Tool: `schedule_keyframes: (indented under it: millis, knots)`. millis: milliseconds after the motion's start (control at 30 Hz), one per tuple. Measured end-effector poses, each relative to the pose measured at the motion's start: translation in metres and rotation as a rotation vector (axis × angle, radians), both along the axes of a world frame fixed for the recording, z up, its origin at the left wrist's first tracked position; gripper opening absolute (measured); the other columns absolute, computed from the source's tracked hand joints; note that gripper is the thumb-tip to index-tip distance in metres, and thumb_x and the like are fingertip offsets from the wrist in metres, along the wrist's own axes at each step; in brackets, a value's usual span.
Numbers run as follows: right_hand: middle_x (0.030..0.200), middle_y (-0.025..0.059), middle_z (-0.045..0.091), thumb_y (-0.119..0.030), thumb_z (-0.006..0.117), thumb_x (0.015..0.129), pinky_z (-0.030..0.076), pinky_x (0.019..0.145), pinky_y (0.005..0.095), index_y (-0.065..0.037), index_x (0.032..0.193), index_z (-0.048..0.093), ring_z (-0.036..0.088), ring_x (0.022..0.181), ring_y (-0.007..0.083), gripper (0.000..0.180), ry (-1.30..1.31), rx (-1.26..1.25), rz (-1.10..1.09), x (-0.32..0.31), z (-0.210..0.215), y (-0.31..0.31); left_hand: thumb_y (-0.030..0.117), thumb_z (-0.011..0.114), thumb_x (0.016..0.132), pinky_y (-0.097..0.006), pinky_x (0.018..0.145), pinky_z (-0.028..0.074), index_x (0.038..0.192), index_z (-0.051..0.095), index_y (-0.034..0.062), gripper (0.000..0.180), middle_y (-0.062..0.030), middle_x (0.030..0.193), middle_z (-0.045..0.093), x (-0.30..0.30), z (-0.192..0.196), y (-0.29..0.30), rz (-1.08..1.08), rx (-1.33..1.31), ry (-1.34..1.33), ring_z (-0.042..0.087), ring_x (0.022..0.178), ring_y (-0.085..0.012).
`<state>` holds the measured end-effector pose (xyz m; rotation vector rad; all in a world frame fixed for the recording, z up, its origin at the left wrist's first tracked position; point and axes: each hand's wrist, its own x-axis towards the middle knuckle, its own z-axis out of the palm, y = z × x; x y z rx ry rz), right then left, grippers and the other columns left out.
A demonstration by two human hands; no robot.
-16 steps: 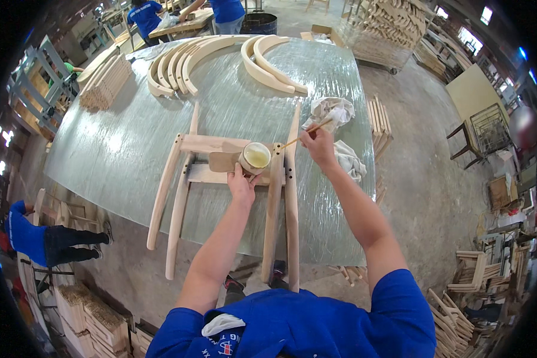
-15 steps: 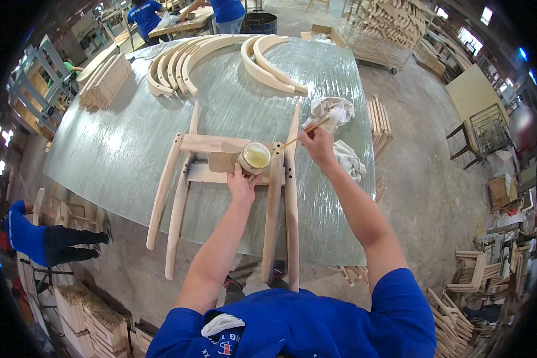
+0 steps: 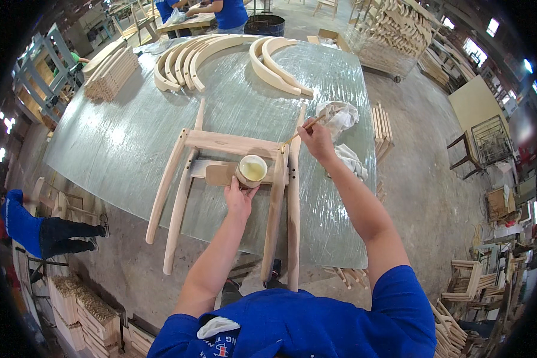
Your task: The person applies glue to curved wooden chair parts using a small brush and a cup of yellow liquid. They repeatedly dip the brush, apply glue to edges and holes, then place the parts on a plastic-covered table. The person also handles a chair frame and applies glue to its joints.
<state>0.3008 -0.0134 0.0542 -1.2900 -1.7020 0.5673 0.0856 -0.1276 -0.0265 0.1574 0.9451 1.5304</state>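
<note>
The right hand point(image 3: 317, 142) pinches a thin brush point(image 3: 301, 130), its tip at the chair frame's point(image 3: 232, 143) right joint. The left hand point(image 3: 240, 200) cups the glue pot point(image 3: 252, 170), set mid-frame. Gluing seems underway; next likely calls for re-dipping.

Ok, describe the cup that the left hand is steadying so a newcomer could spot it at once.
Start at the big plastic-covered worktable, then find the pale wooden chair frame lying flat at its near edge. On the frame's lower crossbar sits a small round cream-coloured cup of yellowish liquid, with the left hand at its base. It is the only container on the table.
</note>
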Motion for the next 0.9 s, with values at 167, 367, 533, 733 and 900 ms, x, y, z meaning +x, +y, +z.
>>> schedule_keyframes:
  millis: [167, 367, 533, 733, 900]
  knots:
    - [0.066, 0.0181, 0.058, -0.015, 0.059, 0.079, 0.045, 0.058, 0.0374, 0.0, 0.081, 0.055, 0.058, 0.063, 0.0338, 0.016, -0.113, 0.035, 0.028, -0.011, -0.001, 0.005, 0.025, 0.039, 0.096, -0.05, 0.084, 0.05, 0.123, 0.031, 0.0073, 0.033, -0.0129, 0.126, 0.041, -0.016, -0.01, -0.014, 0.049, -0.01, -0.001, 0.049, 0.11, -0.031]
    - [0.073, 0.0202, 0.057, -0.019, 0.056, 0.08, 0.043, 0.064, 0.044, 0.0, 0.079, 0.053, 0.055, 0.072, 0.0397, 0.019, -0.287, 0.052, 0.181, -0.021, 0.0, 0.015, 0.025, 0.04, 0.096, -0.05, 0.084, 0.05, 0.124, 0.032, 0.0085, 0.033, -0.0116, 0.127, 0.041, -0.027, -0.009, -0.023, 0.072, -0.032, 0.019, 0.049, 0.11, -0.0293]
    - [0.073, 0.0212, 0.058, -0.02, 0.054, 0.083, 0.044, 0.063, 0.0426, 0.0, 0.081, 0.051, 0.056, 0.072, 0.0397, 0.021, -0.322, 0.018, 0.189, -0.026, 0.008, 0.018, 0.023, 0.039, 0.096, -0.051, 0.088, 0.048, 0.126, 0.03, 0.008, 0.035, -0.013, 0.129, 0.039, -0.027, 0.002, -0.031, 0.073, -0.034, 0.052, 0.047, 0.113, -0.031]
    - [0.075, 0.0234, 0.058, -0.021, 0.052, 0.082, 0.044, 0.067, 0.0467, 0.001, 0.082, 0.053, 0.056, 0.073, 0.0416, 0.022, -0.317, -0.004, 0.143, -0.028, 0.022, 0.011, 0.023, 0.039, 0.096, -0.05, 0.087, 0.049, 0.125, 0.031, 0.0096, 0.033, -0.0111, 0.128, 0.041, -0.025, 0.008, -0.036, 0.071, -0.012, 0.09, 0.048, 0.112, -0.0293]
    - [0.076, 0.0231, 0.059, -0.021, 0.051, 0.082, 0.044, 0.067, 0.0461, 0.001, 0.082, 0.055, 0.057, 0.075, 0.0407, 0.023, -0.356, -0.021, 0.188, -0.027, 0.018, 0.008, 0.022, 0.04, 0.096, -0.048, 0.085, 0.051, 0.123, 0.033, 0.0085, 0.031, -0.0116, 0.126, 0.043, -0.02, 0.005, -0.033, 0.039, -0.018, 0.082, 0.05, 0.11, -0.0278]
